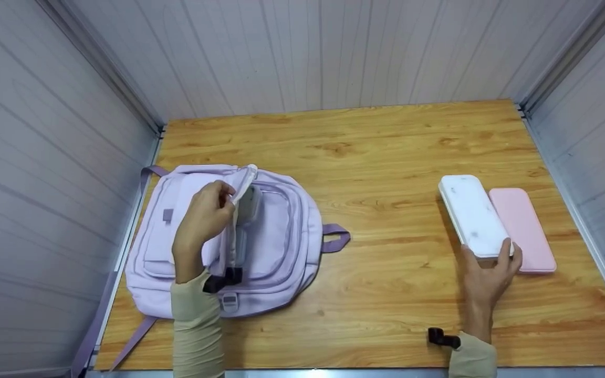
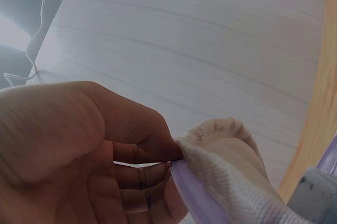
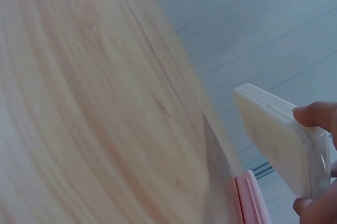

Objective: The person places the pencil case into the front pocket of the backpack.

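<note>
A lilac backpack (image 1: 276,236) lies on the left of the wooden table with its front pocket pulled back. My left hand (image 1: 205,215) pinches the pale edge of the pocket flap (image 1: 243,186) between thumb and fingers. Inside the opening, grey translucent cases (image 1: 250,205) show in part. On the right, my right hand (image 1: 490,275) grips the near end of a white oblong case (image 1: 475,215), thumb on one side and fingers on the other. In the right wrist view this case (image 3: 274,129) is tilted and raised off the table. Beside it lies a pink case (image 1: 525,231).
The wooden table (image 1: 376,294) is walled by pale panels at the back (image 1: 302,58) and both sides. A lilac handle loop (image 1: 336,238) sticks out toward the table's middle. One strap (image 1: 134,344) trails to the front left edge.
</note>
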`<state>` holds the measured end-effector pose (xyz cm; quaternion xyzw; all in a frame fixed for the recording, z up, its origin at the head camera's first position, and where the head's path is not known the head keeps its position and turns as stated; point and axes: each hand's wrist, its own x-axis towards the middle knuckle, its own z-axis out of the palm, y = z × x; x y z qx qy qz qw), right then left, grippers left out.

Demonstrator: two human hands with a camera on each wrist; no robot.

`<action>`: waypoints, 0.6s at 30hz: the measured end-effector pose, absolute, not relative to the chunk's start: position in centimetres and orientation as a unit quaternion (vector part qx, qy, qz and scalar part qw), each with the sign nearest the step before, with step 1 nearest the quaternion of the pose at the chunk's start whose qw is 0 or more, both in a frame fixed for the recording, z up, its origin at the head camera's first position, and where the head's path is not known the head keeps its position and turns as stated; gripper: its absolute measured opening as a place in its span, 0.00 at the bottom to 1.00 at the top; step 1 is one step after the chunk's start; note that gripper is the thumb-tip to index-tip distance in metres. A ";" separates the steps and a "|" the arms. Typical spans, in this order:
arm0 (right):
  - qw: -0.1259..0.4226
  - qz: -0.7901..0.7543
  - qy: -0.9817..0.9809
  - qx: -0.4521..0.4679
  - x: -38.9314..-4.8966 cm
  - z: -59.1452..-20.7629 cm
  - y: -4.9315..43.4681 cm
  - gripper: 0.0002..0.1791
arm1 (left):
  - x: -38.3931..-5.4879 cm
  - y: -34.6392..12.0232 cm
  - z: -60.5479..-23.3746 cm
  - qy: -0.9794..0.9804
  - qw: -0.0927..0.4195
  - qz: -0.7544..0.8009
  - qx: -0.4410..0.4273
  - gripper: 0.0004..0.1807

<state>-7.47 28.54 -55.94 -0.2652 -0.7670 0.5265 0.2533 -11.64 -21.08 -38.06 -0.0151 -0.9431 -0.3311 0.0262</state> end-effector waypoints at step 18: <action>0.276 0.594 -0.743 -0.139 -7.0 -51.1 24.6 0.44 | -11.7 -21.0 -38.2 -0.942 0.022 -0.335 -0.017 0.12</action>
